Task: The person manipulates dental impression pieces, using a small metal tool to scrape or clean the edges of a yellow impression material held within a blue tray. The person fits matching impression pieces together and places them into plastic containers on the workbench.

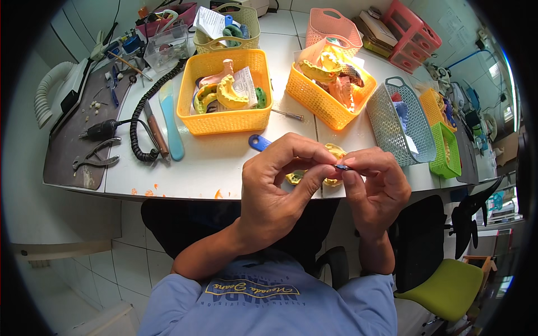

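Above the table's front edge, my left hand (274, 193) and my right hand (376, 193) meet fingertip to fingertip. Between them they pinch a small dark piece with a bluish shine (342, 167); its kind is too small to make out. Behind and below the fingers lie yellow dental casts (335, 150), partly hidden by my hands. A blue handle (259, 142) sticks out on the table just beyond my left hand, its other end covered.
Ahead stand two yellow baskets (224, 124) (314, 106) with dental casts, and a grey basket (412, 151) to the right. A screwdriver (288, 115) lies between. At left are a blue spatula (172, 129), a handpiece (157, 131) with coiled cord, and pliers (98, 158). A green-seated chair (443, 288) stands at right.
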{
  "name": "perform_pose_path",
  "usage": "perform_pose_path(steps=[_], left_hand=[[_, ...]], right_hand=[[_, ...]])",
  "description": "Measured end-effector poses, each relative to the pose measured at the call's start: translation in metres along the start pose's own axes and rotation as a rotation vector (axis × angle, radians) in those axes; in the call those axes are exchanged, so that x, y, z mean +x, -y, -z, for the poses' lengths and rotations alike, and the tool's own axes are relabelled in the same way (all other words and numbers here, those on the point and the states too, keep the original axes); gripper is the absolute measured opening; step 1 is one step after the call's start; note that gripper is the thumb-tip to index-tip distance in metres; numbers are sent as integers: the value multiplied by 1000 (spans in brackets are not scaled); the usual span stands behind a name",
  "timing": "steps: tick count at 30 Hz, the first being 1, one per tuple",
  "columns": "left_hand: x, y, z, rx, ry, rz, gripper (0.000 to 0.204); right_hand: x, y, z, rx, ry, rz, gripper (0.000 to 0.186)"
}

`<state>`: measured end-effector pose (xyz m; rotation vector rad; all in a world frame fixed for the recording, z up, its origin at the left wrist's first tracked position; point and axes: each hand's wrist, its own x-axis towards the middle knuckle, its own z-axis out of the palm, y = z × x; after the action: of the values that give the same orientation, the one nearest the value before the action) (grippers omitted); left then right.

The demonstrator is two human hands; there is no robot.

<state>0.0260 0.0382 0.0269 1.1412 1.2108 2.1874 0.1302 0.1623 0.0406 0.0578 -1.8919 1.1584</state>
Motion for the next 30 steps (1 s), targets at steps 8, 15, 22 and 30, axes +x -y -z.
perform_pose_path(steps=[8, 15, 22, 30], left_hand=[[-1, 0, 1, -7, -2, 6, 12], [-1, 2, 1, 42, -3, -48, 14], [-1, 4, 2, 143, 12, -127, 13], [-3, 2, 3, 10, -15, 41, 12]], right_hand=[[0, -1, 1, -12, 13, 35, 17], [3, 1, 0, -85, 21, 75, 18], [5, 2, 2, -141, 46, 113, 18], [-2, 5, -1, -106, -21, -51, 19]])
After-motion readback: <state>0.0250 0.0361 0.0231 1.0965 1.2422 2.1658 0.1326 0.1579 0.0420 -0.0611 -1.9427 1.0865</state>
